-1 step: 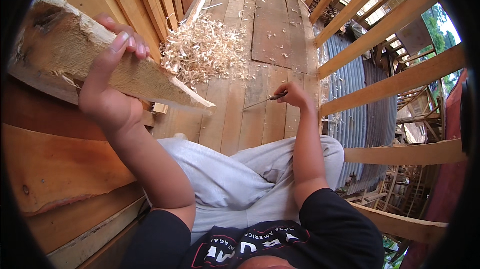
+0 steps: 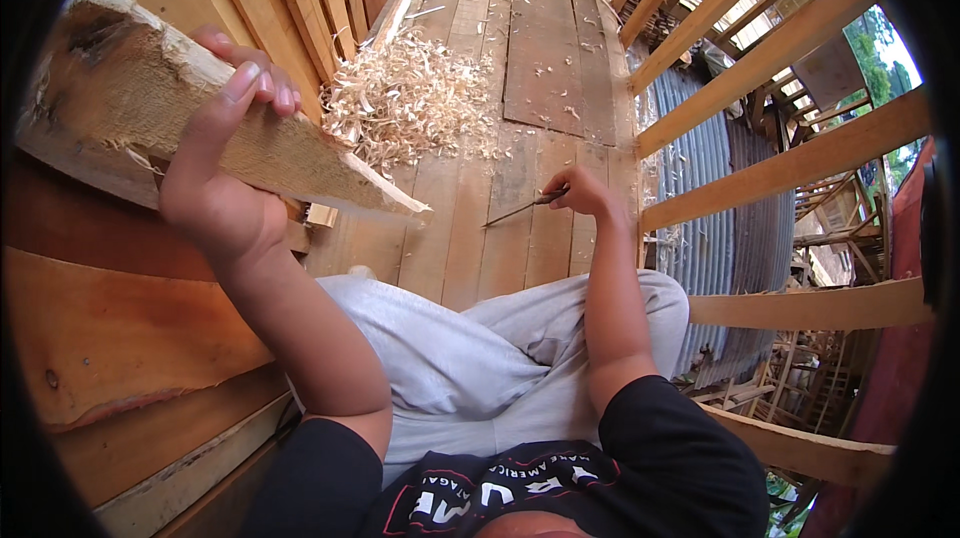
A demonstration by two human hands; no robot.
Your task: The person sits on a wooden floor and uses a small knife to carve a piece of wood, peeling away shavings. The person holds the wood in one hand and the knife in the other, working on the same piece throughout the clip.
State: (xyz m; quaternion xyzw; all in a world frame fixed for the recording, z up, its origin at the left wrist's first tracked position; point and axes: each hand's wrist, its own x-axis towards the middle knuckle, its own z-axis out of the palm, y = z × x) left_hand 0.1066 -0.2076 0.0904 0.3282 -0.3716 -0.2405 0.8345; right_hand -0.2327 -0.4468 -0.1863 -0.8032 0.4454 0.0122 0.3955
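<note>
With twelve o'clock straight ahead of me, my left hand (image 2: 222, 200) is up at ten, gripping a thick, rough board (image 2: 150, 103), thumb across its near face and fingers bent over its upper edge. The board slants from ten o'clock down toward the middle, ending in a thin, splintery point. My right hand (image 2: 583, 192), at about two, is closed around the dark handle of a thin tool (image 2: 515, 210); its tip points back toward nine. Whether that tip touches the floor, I cannot tell.

A good deal of wood looks already shaved: a pale heap of curled shavings (image 2: 405, 103) lies at eleven. Much of the board's face looks unworked to me, coarse and fuzzy, with a dark hollow near its far end and a loose splinter underneath. Tool and board are well apart, so no cut is being made.

As for room, the floorboards (image 2: 470, 248) run on toward twelve, strewn with stray curls, and offer the longest reach. A slatted railing (image 2: 800, 163) bounds me from one to four, near my right arm. Stacked planks (image 2: 130, 328) crowd eight to nine, close by my left forearm, and my grey trousers (image 2: 430, 348) fill six.
</note>
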